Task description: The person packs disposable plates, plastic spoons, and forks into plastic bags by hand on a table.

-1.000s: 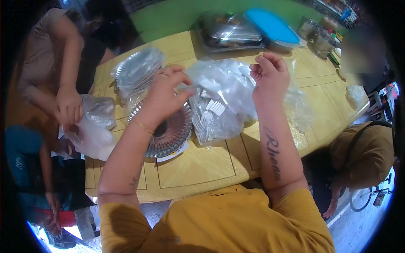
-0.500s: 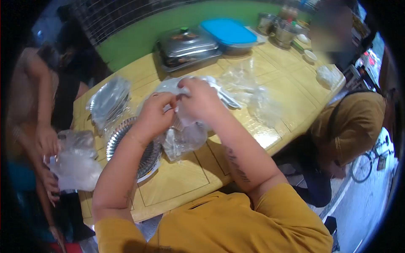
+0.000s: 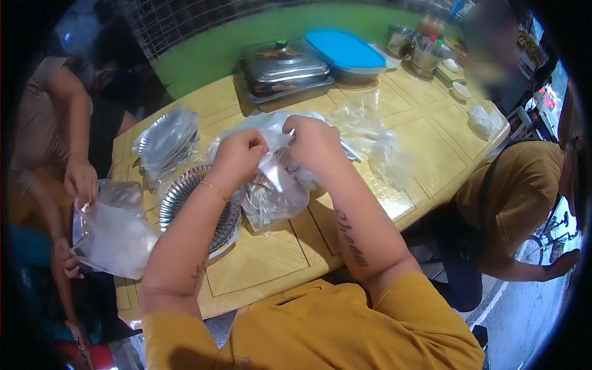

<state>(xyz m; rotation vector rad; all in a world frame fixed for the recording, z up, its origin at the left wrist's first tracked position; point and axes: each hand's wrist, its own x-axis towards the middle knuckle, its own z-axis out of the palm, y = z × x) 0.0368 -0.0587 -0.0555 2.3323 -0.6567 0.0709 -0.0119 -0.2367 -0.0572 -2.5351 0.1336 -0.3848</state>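
My left hand [image 3: 239, 155] pinches one side of the mouth of a clear plastic bag [image 3: 275, 206]. Opposite it, my right hand [image 3: 312, 143] has its fingers curled on the bag's other side. Ribbed, pale items show through the plastic, but their kind is unclear. Partly covered by my left forearm, silver fluted plates [image 3: 176, 196] lie on the table just left of the bag. Behind my hands is a whitish plastic sheet or bag [image 3: 277, 121], largely hidden by them.
A plastic-wrapped stack of silver plates [image 3: 169, 139] lies at the left. Farther back stand a glass-lidded tray [image 3: 287, 65] and a blue-lidded container [image 3: 345, 50]. Crumpled clear plastic [image 3: 385, 154] is to the right. A person at the left handles another plastic bag [image 3: 114, 237]; another sits right.
My hands have moved apart, spreading the bag's mouth between them. The person at the left has raised a hand and pulled their own bag wider.
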